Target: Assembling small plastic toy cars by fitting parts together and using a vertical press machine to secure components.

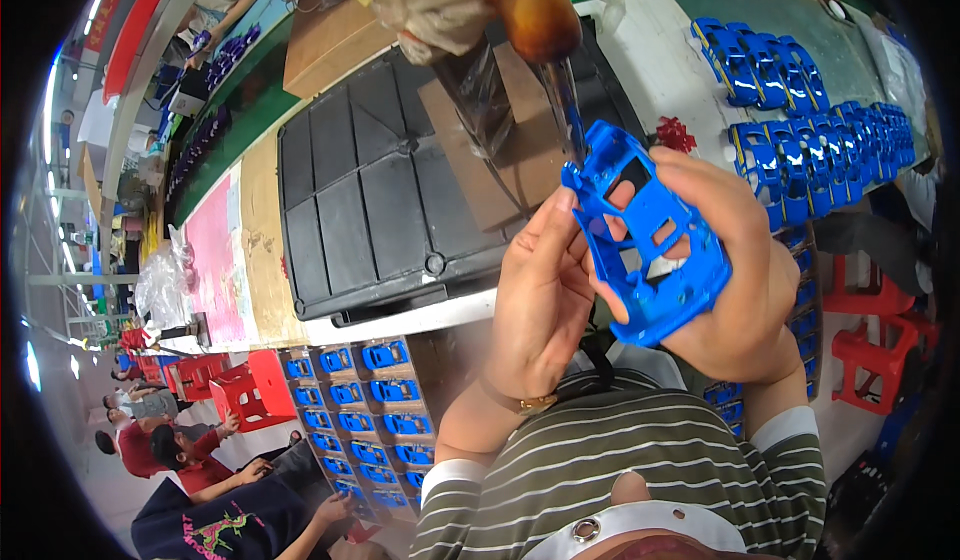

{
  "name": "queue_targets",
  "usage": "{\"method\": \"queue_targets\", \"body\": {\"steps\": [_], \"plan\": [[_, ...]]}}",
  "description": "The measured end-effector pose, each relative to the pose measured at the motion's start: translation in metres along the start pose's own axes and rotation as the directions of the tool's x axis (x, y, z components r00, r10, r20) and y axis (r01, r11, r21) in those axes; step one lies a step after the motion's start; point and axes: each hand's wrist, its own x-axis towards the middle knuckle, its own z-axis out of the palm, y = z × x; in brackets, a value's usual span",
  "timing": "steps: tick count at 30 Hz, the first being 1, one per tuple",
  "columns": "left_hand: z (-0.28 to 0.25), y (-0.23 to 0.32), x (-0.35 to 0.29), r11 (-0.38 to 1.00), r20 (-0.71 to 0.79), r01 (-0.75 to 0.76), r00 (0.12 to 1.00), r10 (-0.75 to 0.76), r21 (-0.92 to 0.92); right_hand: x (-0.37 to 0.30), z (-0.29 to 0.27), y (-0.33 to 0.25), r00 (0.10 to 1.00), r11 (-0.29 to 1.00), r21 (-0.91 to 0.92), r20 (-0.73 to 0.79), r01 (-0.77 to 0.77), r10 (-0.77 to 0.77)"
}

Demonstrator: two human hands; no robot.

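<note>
A blue plastic toy car body shell (pixel 655 230) is held up in front of me, its hollow inner side with window openings facing me. My right hand (pixel 745 270) wraps round its right side, with fingers showing through the openings. At the shell's left edge, my left hand (pixel 545 280) pinches with its thumb near the upper left corner. A slim metal rod (pixel 563 100) comes down from an amber-brown handle-like part (pixel 540 22) and ends at that corner; whether it touches the shell I cannot tell. Beside it hangs a cloth-wrapped, plastic-covered post (pixel 470 90).
Behind my hands lie a black ribbed plastic lid (pixel 350 190) and a brown board (pixel 510 175). Rows of blue car shells (pixel 790 165) stand at the right. Compartmented trays of shells (pixel 365 420) sit lower left. Red stools (pixel 870 360) and a seated person (pixel 230 520) are nearby.
</note>
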Motion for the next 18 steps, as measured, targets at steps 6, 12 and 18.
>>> {"method": "queue_targets", "body": {"steps": [6,12,18], "plan": [[0.004,0.005,0.004,0.999,0.004,-0.023,1.0,0.023,0.035,0.007,-0.002,0.004,0.999,0.999,0.011,0.001,0.051,-0.051],[0.003,0.006,0.004,0.999,0.025,-0.021,0.999,0.02,0.032,0.009,-0.001,0.005,0.992,0.992,-0.012,-0.016,0.124,-0.124],[0.003,0.008,0.001,0.998,0.036,-0.06,0.998,0.059,0.031,0.012,0.003,0.007,0.959,0.966,-0.007,-0.116,0.259,-0.258]]}}
